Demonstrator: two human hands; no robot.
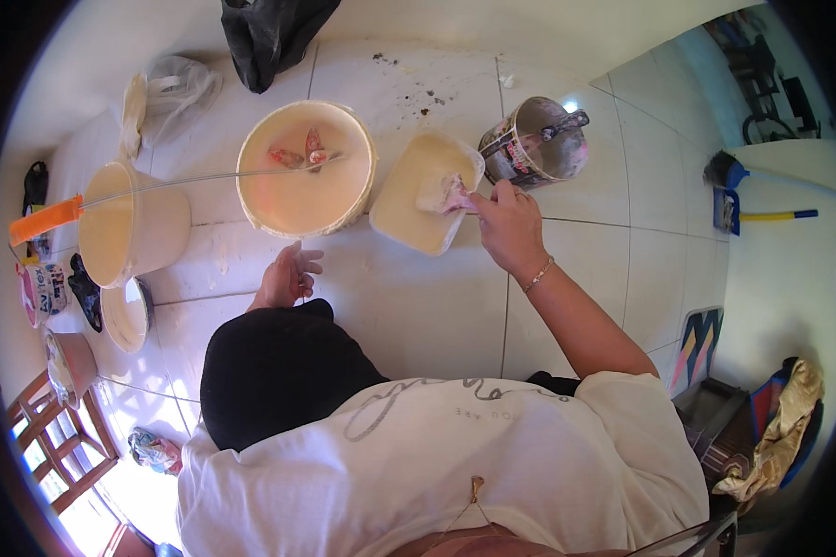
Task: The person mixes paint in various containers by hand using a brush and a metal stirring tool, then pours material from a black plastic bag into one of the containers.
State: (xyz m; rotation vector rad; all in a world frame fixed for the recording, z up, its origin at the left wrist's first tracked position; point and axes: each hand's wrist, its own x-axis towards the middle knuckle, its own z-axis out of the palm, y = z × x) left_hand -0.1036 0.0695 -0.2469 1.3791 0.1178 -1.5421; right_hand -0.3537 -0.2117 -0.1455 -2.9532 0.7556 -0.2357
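**Head view: brush held in paint tub, large bucket at left hand**

The head view looks down on a tiled floor (418, 316) with the person seated or crouched over it.

Right hand (506, 227): closed around a brush handle, fingers curled tight. The brush (453, 195) has its head down in the rectangular tub (427, 190), which holds cream paint and stands on the floor just right of the large round bucket (305, 167).

Left hand (290, 275): fingers loosely spread, holding nothing, hovering at the near edge of the large round bucket. Contact with the floor cannot be determined.

Handling notes (judgement):
- Brush: light and rigid in the handle, soft at the head. Wet paint likely makes it slippery; grip the dry upper handle.
- Rectangular tub: thin plastic, likely flexible. Partly filled, it may slosh; support it by both long sides.
- Large round bucket: likely heavy with liquid. Its thin wire handle (204, 178) lies across the rim.

Surroundings: an open tin (534, 144) stands far right of the tub. A second bucket (130, 227) stands at the left, with a lid (125, 316) nearer. A black bag (269, 32) lies at the far edge.
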